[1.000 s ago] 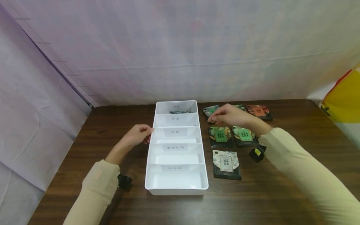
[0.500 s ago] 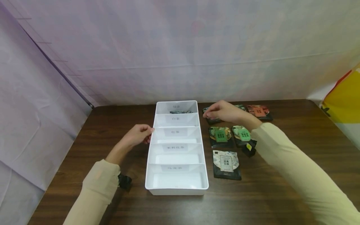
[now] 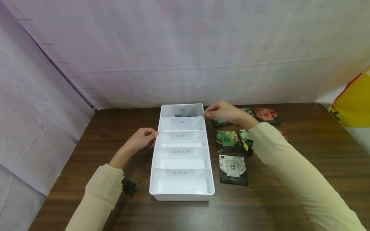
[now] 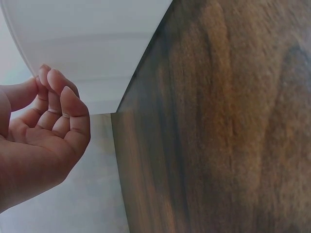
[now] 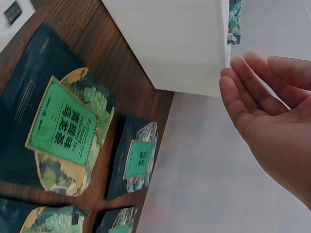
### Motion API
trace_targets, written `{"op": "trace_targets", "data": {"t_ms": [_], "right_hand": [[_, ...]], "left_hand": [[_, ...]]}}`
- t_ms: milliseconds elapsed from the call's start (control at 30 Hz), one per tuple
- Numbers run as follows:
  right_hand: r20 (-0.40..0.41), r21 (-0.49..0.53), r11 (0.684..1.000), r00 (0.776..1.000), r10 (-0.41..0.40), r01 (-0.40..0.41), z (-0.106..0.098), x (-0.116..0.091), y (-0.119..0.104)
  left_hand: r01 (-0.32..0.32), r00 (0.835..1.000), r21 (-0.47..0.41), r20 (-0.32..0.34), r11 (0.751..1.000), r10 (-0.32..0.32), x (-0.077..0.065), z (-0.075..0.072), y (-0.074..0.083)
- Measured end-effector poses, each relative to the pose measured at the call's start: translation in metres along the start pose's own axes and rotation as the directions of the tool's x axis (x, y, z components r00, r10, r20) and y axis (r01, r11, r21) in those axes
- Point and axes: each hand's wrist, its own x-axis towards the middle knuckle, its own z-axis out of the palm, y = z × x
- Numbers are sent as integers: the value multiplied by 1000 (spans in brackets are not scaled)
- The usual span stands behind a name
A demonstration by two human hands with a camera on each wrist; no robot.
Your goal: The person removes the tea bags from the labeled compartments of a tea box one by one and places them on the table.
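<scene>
A long white divided box (image 3: 182, 197) with paper labels in its compartments stands on the table. My left hand (image 3: 142, 138) pinches its left rim between thumb and fingers, seen also in the left wrist view. At the far right rim is my right hand (image 3: 223, 112); in the right wrist view its fingers (image 5: 238, 104) are extended by the box edge, the thumb apart, nothing between them. A dark patterned tea packet (image 3: 186, 115) lies in the farthest compartment. Right of the box, a green-labelled tea packet (image 3: 221, 122) lies partly under my right hand.
More tea packets lie on the table (image 3: 185, 218) right of the box: a white-labelled packet (image 3: 233, 170), a green packet (image 3: 226, 141), another green packet (image 3: 244, 136) partly behind the wrist, and a red packet (image 3: 266, 115) behind. A curtain (image 3: 185, 57) hangs beyond the table.
My right hand has moved left from above the back green packet to the box's far right rim. My left hand has stayed on the left rim.
</scene>
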Motion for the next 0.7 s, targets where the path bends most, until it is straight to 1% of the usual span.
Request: {"op": "trace_targets", "data": {"t_ms": [233, 433, 700], "right_hand": [[-50, -39, 998, 998, -47, 45, 6, 7, -5], [-34, -13, 999, 999, -36, 35, 10, 12, -10], [-50, -2, 997, 996, -81, 81, 18, 19, -13]], "left_hand": [[-5, 1000, -3, -6, 1000, 5, 1, 0, -1], [-9, 1000, -6, -5, 1000, 9, 0, 0, -1], [-14, 1000, -14, -1, 1000, 14, 0, 0, 0]]}}
